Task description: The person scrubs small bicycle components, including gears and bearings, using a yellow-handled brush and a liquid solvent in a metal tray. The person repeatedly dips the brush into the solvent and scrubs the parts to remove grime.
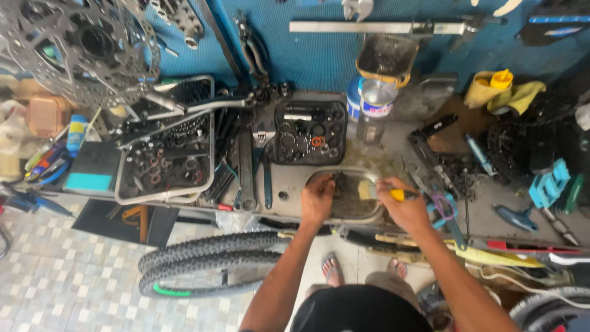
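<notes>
Your left hand (318, 200) is clamped on a small dark toothed part (337, 183), held over the near-left rim of an oval metal tray (375, 216) on the workbench (289, 184). The part looks black and greasy; its exact shape is too small to tell. Your right hand (402, 206) is closed around a yellow-handled brush (393, 193), its head pointing left into the tray toward the part. The tray's inside looks grimy and dull, with a pale rim.

Room is tight. A black parts organizer (310, 132) sits just beyond the tray, a clear plastic bottle (372, 104) far right of that, and purple-handled scissors (444, 206) lie just right of your right hand. A wire basket (166, 160) of small rings is well to the left. A bicycle tyre (209, 261) stands below the bench's near edge.
</notes>
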